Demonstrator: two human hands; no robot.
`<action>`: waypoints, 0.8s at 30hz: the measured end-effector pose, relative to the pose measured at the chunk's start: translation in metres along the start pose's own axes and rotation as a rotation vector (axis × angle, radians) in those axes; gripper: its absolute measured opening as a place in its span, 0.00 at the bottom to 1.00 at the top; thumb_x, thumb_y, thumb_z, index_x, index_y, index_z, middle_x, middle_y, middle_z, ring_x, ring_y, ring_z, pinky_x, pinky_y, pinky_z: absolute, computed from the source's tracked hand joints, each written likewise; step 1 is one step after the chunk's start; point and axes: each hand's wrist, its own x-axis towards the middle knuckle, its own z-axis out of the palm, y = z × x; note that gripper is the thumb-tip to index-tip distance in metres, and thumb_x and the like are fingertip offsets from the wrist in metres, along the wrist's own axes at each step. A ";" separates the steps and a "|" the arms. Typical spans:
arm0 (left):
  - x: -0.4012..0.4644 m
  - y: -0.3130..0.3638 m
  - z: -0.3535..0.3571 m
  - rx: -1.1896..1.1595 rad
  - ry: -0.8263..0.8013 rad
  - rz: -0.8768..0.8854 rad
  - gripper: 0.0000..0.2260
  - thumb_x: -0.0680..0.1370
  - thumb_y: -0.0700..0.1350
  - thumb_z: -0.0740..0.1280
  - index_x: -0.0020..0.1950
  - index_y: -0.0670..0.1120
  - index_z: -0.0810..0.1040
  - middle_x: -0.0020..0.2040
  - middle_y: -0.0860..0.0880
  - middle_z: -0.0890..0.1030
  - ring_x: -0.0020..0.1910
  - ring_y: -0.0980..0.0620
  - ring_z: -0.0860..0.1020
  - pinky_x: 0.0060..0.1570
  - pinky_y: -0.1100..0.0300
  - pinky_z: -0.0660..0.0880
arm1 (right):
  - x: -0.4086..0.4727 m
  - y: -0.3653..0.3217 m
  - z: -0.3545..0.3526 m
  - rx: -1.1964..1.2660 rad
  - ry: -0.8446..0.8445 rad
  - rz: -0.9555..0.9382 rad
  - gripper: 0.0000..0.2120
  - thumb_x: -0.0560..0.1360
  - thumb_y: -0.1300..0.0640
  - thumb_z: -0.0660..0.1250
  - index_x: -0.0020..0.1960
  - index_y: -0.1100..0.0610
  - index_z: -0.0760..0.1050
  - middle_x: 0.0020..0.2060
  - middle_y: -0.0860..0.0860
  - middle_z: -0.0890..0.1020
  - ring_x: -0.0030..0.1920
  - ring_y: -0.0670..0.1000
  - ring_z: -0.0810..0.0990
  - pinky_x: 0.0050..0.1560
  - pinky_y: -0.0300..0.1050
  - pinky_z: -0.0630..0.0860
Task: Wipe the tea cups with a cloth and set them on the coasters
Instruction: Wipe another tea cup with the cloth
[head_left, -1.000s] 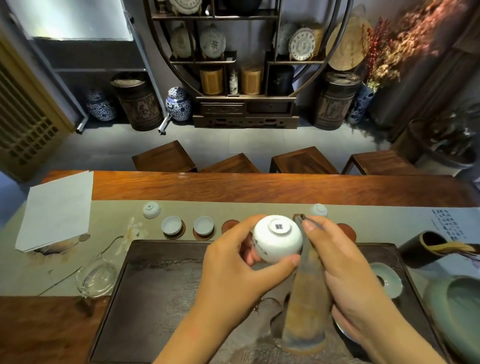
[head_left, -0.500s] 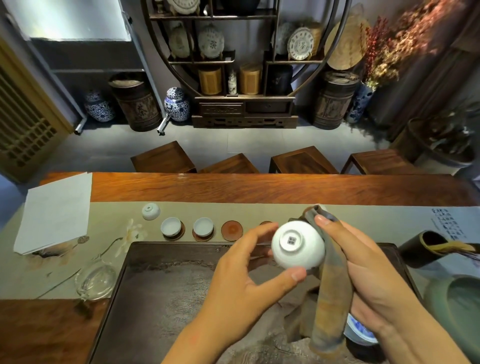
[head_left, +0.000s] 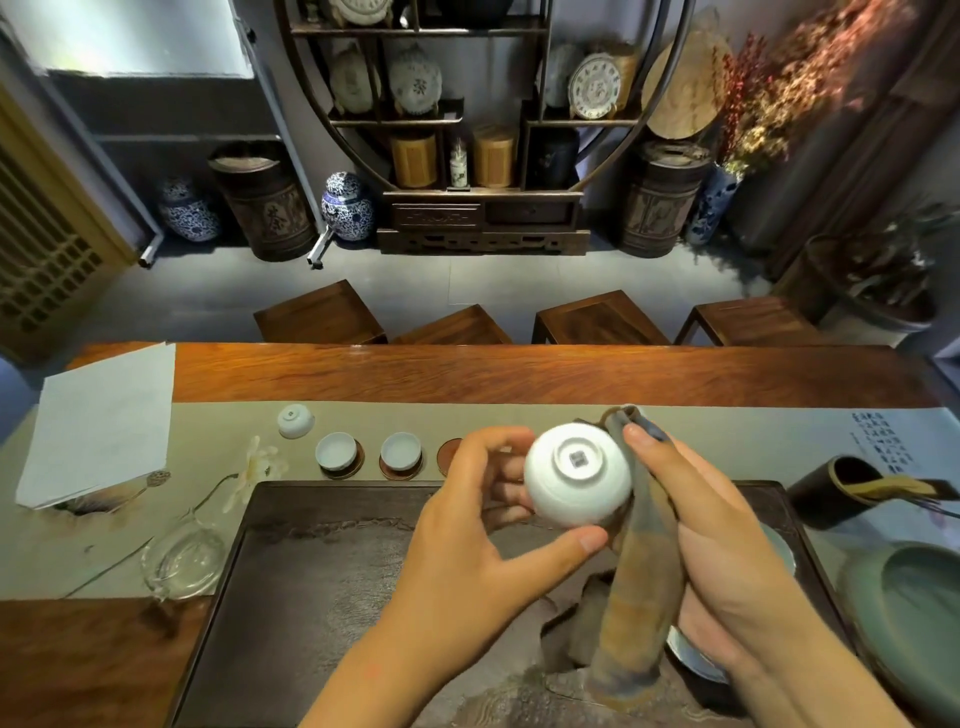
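A white tea cup (head_left: 577, 474) is held above the dark tea tray (head_left: 332, 597), turned so its foot ring and the square mark on its base face the camera. The left hand (head_left: 467, 535) grips it from 9 o'clock: the thumb presses the lower wall near 6 o'clock, and the curled fingers (head_left: 506, 475) hold the far side. The forearm rises from the lower edge of the view. At 3 o'clock of the cup the right hand (head_left: 711, 540) clamps a brown cloth (head_left: 636, 597) against the cup's wall, index fingertip on the cloth's folded top, the rest of the cloth hanging down to the tray.

At 10 o'clock of the cup, on the grey-green runner (head_left: 727, 431) of the counter (head_left: 519, 371), two upright cups (head_left: 337, 451) (head_left: 400, 449) sit on coasters, with an empty coaster (head_left: 451, 457) just beside them. Farther left, one cup (head_left: 295, 420) lies upside down on the runner.
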 end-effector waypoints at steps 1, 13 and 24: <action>0.002 0.001 -0.002 -0.006 -0.033 -0.005 0.31 0.63 0.58 0.78 0.63 0.63 0.71 0.57 0.57 0.81 0.56 0.55 0.80 0.53 0.62 0.78 | 0.001 -0.003 0.000 -0.004 -0.024 0.031 0.12 0.67 0.51 0.69 0.48 0.53 0.85 0.44 0.53 0.87 0.44 0.48 0.85 0.41 0.40 0.81; -0.006 0.005 0.003 0.068 0.035 -0.014 0.27 0.64 0.60 0.76 0.62 0.62 0.76 0.51 0.57 0.83 0.45 0.59 0.81 0.49 0.61 0.79 | -0.003 0.010 -0.003 0.049 0.041 0.011 0.13 0.69 0.51 0.69 0.51 0.54 0.84 0.48 0.57 0.86 0.49 0.53 0.85 0.45 0.44 0.81; -0.007 -0.002 0.015 0.011 0.113 -0.058 0.23 0.66 0.57 0.75 0.60 0.59 0.77 0.54 0.62 0.83 0.52 0.63 0.82 0.51 0.63 0.80 | -0.003 0.026 0.003 -0.010 0.083 0.021 0.19 0.67 0.50 0.71 0.55 0.58 0.79 0.49 0.61 0.85 0.51 0.60 0.84 0.52 0.52 0.82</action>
